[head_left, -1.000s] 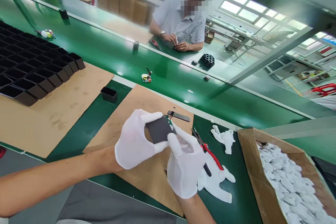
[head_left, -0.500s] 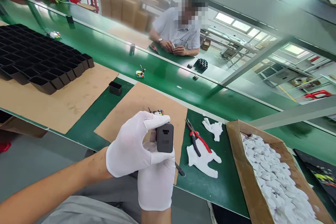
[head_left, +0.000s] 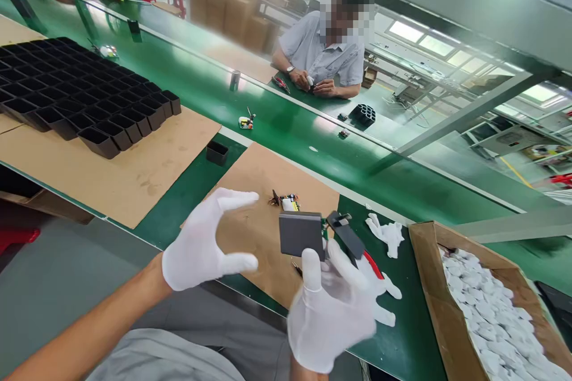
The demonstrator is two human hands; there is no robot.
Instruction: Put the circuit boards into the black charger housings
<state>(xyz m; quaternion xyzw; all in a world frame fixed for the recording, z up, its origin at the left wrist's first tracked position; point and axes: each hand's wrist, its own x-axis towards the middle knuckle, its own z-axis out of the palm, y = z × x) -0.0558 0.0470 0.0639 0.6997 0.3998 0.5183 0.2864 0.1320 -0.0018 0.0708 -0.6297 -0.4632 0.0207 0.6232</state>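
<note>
My left hand (head_left: 212, 241), in a white glove, is open over the brown cardboard mat (head_left: 268, 172), thumb and fingers apart. To its right, my gloved right hand (head_left: 333, 309) holds a black charger housing (head_left: 300, 235), its thumb against the lower edge. At that housing's right side, above my right fingers, is a dark plug-end piece (head_left: 346, 233) with a metal prong and a bit of green board beside it. How these parts join I cannot tell. Behind the housing lies a small circuit board (head_left: 290, 202). A dark thin tool (head_left: 297, 269) shows below it.
Red-handled pliers (head_left: 373, 265), mostly hidden, lie by a white glove (head_left: 388, 303). Right is a carton (head_left: 431, 286) of white bundles. Left stand rows of black open housings (head_left: 102, 140), with a single one (head_left: 217, 153) nearer. A co-worker (head_left: 319, 59) sits across the bench.
My left hand has let go of the charger housing and moved left, opening. My right hand has moved right with the housing, turned so a plain side and the plug-end piece show.
</note>
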